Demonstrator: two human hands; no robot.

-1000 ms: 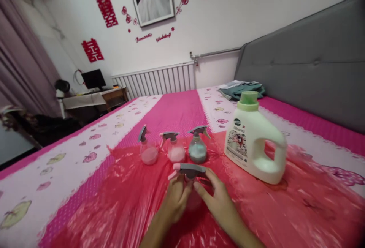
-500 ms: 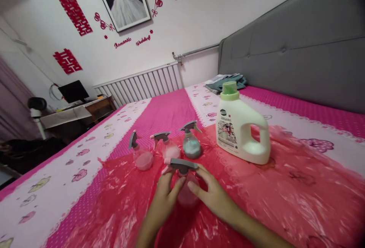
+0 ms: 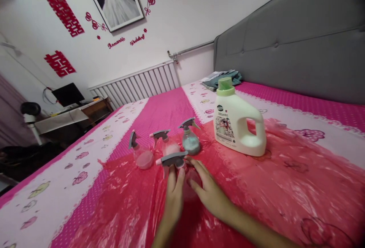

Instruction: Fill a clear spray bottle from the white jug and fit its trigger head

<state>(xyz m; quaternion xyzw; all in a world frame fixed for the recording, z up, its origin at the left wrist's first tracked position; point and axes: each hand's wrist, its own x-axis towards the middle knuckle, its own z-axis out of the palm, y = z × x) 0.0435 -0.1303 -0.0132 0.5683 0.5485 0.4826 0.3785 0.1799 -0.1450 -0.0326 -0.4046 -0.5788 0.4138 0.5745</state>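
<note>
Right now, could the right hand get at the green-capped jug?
Probably yes: only red plastic sheet shows between the right hand and the jug, though that hand is on the front spray bottle and might need freeing first.

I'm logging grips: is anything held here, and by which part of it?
Yes, the nearest spray bottle: the left hand is at its neck, under the grey spray head, and the right hand is on its rounded body.

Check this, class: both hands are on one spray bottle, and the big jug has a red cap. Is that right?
No: in the head view, the big jug has a green cap, not red. The left hand and right hand are indeed on one spray bottle.
</note>
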